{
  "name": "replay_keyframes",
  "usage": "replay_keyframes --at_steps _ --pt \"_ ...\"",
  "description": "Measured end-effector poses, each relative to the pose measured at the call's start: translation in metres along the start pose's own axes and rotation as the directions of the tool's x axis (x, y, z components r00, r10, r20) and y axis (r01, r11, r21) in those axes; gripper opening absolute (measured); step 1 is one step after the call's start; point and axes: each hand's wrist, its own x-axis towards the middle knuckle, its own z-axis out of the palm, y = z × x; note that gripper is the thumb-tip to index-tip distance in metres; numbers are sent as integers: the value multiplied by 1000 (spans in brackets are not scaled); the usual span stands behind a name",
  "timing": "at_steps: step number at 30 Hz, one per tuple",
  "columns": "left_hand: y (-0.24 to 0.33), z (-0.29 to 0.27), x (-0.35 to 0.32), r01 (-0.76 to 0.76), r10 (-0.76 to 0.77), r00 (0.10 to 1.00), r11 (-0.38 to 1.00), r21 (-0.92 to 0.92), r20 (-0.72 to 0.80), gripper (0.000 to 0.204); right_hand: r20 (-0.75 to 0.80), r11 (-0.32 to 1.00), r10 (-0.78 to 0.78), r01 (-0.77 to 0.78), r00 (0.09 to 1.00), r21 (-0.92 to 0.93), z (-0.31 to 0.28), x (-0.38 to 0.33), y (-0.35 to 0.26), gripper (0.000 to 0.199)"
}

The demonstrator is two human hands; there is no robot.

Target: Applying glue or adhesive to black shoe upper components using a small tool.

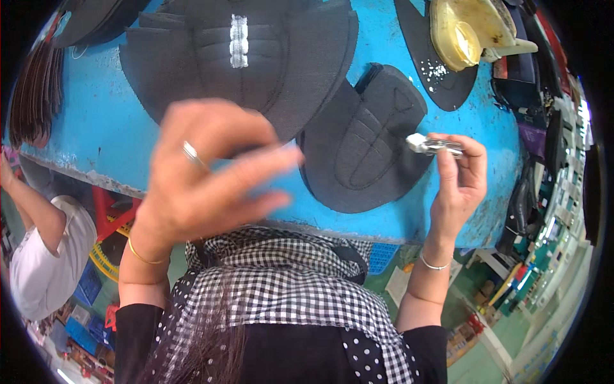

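My right hand [465, 168] grips a short silver brush [430, 146] with a white-coated tip. It is above the right edge of a smaller stack of black curved pieces [377, 144], which carry stitched or pressed lines. My left hand [198, 173], slightly blurred, hovers over the near left edge of a large stack of black fabric pieces [173, 67]. Its fingers are spread apart, and I see nothing in them. A white paste strip [238, 41] runs down the middle of the large top piece.
A yellowed plastic glue container [467, 32] stands at the far right on a black piece spattered with white drops [441, 80]. Brown-black layered pieces [37, 96] hang at the left of the blue table [89, 147]. Another person in a white shirt [54, 262] is at the lower left.
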Motion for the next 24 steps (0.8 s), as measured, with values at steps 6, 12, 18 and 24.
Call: replay_keyframes --at_steps 6,12,18,24 --pt "37 57 -4 -94 122 973 985 -146 196 36 257 934 -72 156 964 -323 24 -1 -10 22" --pt "37 64 0 -153 177 957 981 -116 229 32 45 841 -278 266 959 -470 28 24 6 20" --pt "38 64 7 -117 147 948 986 -120 281 31 329 768 -340 462 881 -444 24 9 -3 25" --pt "45 68 21 -156 165 960 986 -58 224 30 -98 976 -149 130 984 -173 -14 49 -8 24"
